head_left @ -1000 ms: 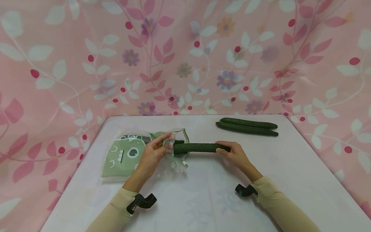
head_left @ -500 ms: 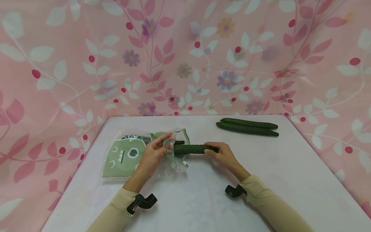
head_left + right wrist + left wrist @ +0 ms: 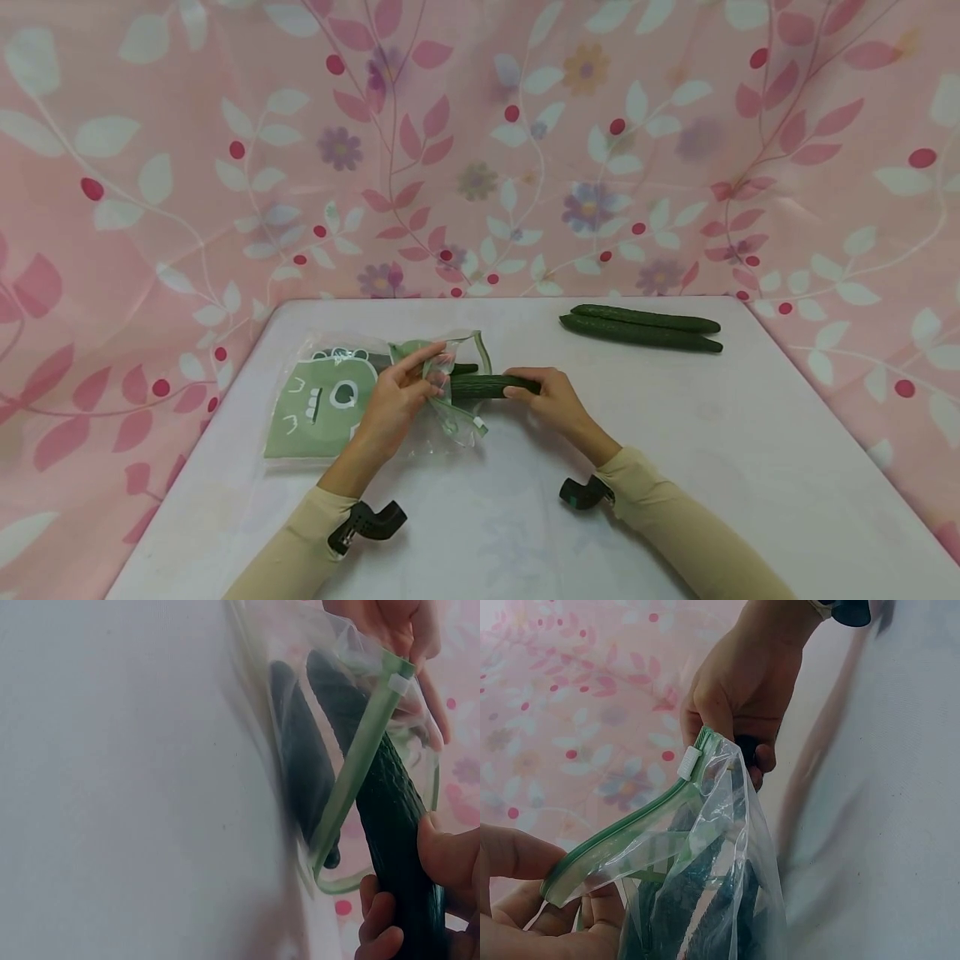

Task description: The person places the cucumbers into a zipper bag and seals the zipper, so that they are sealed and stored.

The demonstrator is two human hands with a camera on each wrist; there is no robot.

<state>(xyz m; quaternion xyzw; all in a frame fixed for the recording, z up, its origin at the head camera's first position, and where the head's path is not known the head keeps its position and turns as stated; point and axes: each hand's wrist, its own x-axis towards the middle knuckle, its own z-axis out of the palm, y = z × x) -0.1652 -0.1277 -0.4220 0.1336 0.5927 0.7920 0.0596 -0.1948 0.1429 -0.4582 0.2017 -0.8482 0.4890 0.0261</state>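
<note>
A clear zip bag (image 3: 322, 421) with a green one-eyed face printed on it lies on the table (image 3: 510, 492), its green-edged mouth spread open. Inside lies one cucumber (image 3: 306, 769), its tip showing at the mouth. A second, the held cucumber (image 3: 394, 787), passes through the opening, its far part in the bag and its near end outside. The right hand (image 3: 553, 406) curls its fingers and thumb around that end; the left hand (image 3: 393, 408) pinches the bag's rim. Two more cucumbers (image 3: 641, 332) lie side by side near the table's far edge.
</note>
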